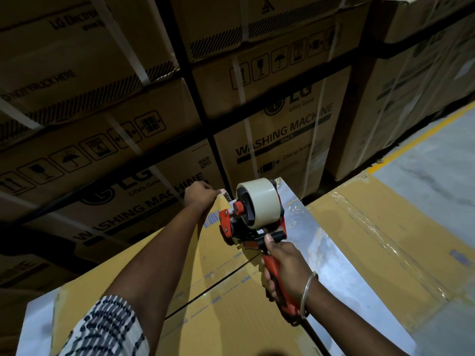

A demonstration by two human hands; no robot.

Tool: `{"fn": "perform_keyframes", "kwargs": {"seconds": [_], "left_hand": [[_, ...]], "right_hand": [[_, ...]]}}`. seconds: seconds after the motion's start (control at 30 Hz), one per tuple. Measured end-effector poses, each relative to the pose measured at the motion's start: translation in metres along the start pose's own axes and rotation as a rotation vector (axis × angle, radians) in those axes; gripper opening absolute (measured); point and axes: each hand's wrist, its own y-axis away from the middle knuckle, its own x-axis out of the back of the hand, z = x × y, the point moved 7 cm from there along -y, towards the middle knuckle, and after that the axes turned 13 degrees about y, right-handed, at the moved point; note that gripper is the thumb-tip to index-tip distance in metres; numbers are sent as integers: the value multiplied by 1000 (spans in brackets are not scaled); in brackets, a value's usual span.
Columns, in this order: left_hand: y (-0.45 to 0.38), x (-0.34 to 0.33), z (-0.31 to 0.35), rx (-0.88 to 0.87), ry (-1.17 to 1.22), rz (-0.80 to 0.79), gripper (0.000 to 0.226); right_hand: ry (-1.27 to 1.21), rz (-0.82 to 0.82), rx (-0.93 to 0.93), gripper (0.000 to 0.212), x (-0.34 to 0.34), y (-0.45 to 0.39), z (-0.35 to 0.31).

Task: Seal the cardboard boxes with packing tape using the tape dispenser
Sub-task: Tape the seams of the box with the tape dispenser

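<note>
Head view: the dispenser is gripped by its handle in the right hand, at 12 o'clock on the box. The far box edge is pinched by the left hand. The centre seam looks untaped; most sealing is judged left.

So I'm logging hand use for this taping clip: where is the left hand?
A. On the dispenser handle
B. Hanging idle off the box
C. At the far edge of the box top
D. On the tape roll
C: the left hand grips the far edge of the cardboard box, while the right hand holds the tape dispenser by its handle.
</note>
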Motion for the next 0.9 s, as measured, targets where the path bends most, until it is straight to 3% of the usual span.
{"fn": "perform_keyframes", "kwargs": {"seconds": [0.13,0.23,0.43,0.73,0.8,0.9], "left_hand": [[21,9,10,-151,62,143,24],[38,8,6,-266,-60,85,39],[42,10,0,-288,-227,101,50],[37,9,-8,-259,-215,57,57],[37,8,-8,-280,-196,34,55],[46,9,5,-448,-183,72,36]], "right_hand": [[25,4,-26,59,1,0,-2],[21,0,-43,60,2,0,-3],[114,35,-25,60,1,-1,-9],[195,11,-46,67,28,38,12],[103,-16,-78,75,35,57,27],[13,-40,-69,65,40,78,34]]}}
